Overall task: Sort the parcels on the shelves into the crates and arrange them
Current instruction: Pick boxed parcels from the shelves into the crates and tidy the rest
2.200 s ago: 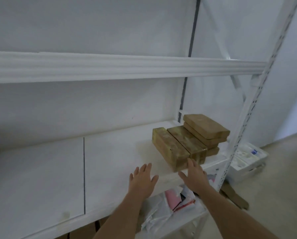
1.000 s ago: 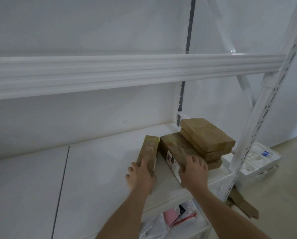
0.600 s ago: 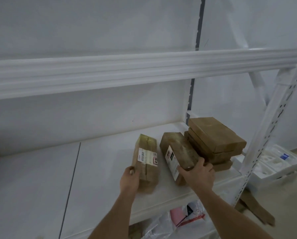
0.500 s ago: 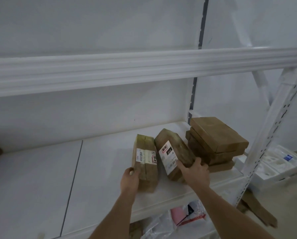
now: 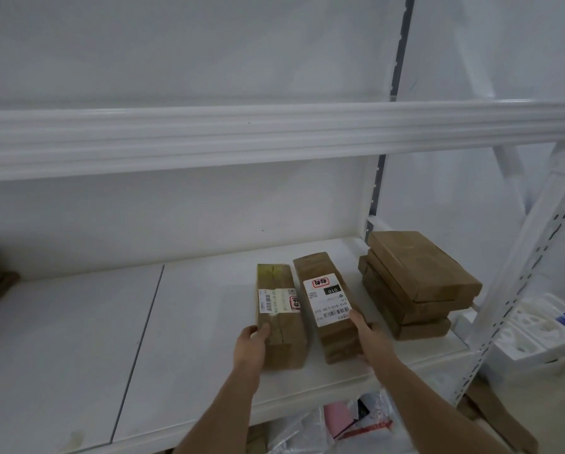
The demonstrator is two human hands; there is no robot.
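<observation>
Two brown parcels lie side by side near the front of the white shelf (image 5: 77, 339), and each one has a hand on it. No crate is visible in this view, so I judge that the sorting is at an early step: nothing seen here is placed yet, and a stack of parcels (image 5: 415, 283) waits at the right end of the shelf. Far left, at the edge of the view, something brown is only partly visible; I cannot tell what it is.

From the left, the left hand (image 5: 250, 347) holds the near end of the left parcel (image 5: 279, 312), with the thumb on its top face and the fingers hidden behind its side. Just beside it, the right parcel (image 5: 328, 306) shows a white label facing up. The right hand (image 5: 372, 340) grips its near right edge, the thumb on top by the label. Both forearms reach up from below, apart from each other. Under the shelf some plastic bags (image 5: 340, 424) are visible.
</observation>
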